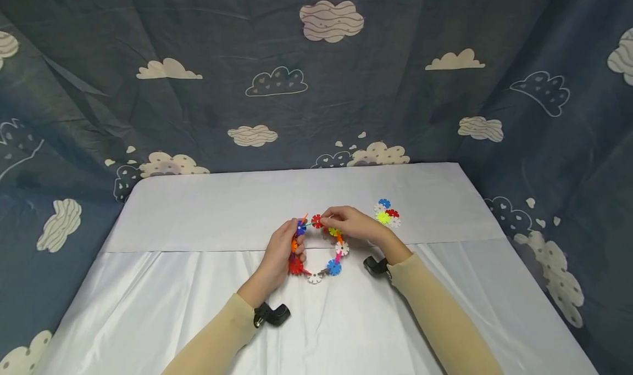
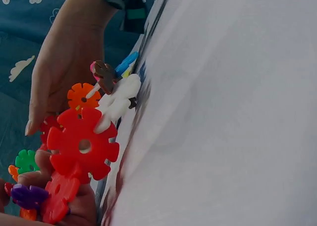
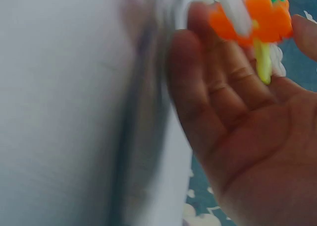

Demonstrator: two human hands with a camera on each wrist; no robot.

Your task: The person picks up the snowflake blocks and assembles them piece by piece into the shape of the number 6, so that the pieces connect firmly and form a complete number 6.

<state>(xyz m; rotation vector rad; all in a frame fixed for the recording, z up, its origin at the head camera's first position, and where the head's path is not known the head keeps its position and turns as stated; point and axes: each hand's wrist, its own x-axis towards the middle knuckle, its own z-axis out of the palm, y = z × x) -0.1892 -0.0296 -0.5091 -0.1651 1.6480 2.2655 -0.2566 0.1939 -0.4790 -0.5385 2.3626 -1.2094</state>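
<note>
Notched plastic discs, linked edge to edge, make a multicoloured ring of snowflake discs (image 1: 334,267) above the white table. My left hand (image 1: 278,250) grips its left side, fingers curled around red, orange and purple discs. From the upper right, my right hand (image 1: 352,223) pinches the ring near a red disc (image 1: 317,220) and a yellow one. In the left wrist view, a large red disc (image 2: 84,144) and a white disc (image 2: 119,103) stand out in front of the hands. An orange disc (image 3: 252,19) shows between my right thumb and fingers in the right wrist view.
A small cluster of loose discs (image 1: 383,217), blue, white, yellow and red, lies on the table to the right of the ring. The white tablecloth (image 1: 198,303) has a crease across it. Behind hangs a dark curtain (image 1: 217,40) printed with clouds.
</note>
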